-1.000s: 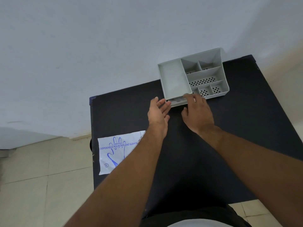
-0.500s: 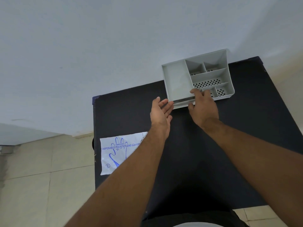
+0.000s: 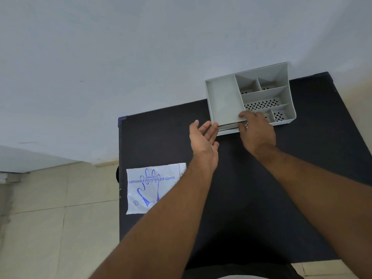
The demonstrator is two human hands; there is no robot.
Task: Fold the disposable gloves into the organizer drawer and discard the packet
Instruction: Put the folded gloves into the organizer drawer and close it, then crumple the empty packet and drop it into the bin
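The organizer (image 3: 223, 99) is pale grey — black-dotted floors in its small compartments. The packet (image 3: 149, 190) is white with blue print; the table (image 3: 251, 188) is black.

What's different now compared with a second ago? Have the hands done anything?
Little has moved. The right hand has slid its fingers up onto the front edge of the grey organizer, thumb at the drawer below, which shows a thin gap. The left hand stays open beside the corner. The glove packet still lies flat at the table's left edge.

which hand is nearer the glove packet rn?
Left. The left hand hovers open beyond the glove packet, with its forearm passing over the packet's right edge. The right hand is farther off, on the organizer.
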